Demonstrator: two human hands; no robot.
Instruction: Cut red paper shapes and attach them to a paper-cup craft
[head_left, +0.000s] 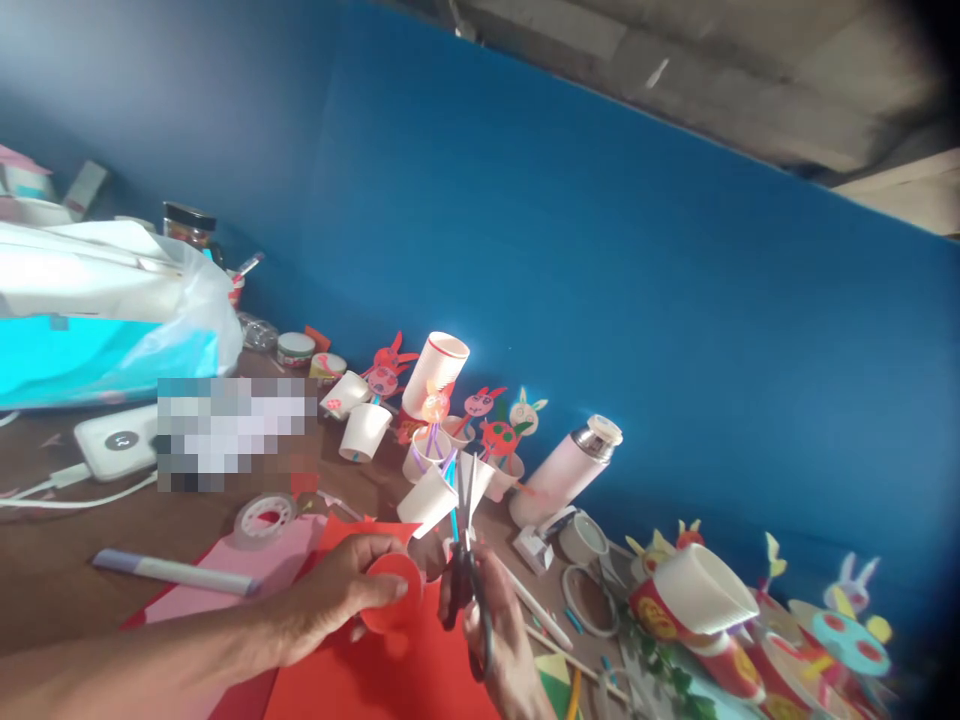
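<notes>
My left hand [337, 590] pinches a round red paper piece [391, 592] above a red paper sheet [390, 670]. Just to its right, my right hand [501, 640] grips black-handled scissors [466, 560], whose blades point up and stand slightly apart. The scissors are beside the red piece, not cutting it. A pink sheet [247, 570] lies under the red one.
White paper cups [365, 430] and paper animal figures [495, 430] crowd the brown table's middle. A pink flask [562, 470] lies behind, a tape roll [264, 516] and a marker [172, 572] to the left, a plastic bag [105, 310] at far left. A blue wall stands behind.
</notes>
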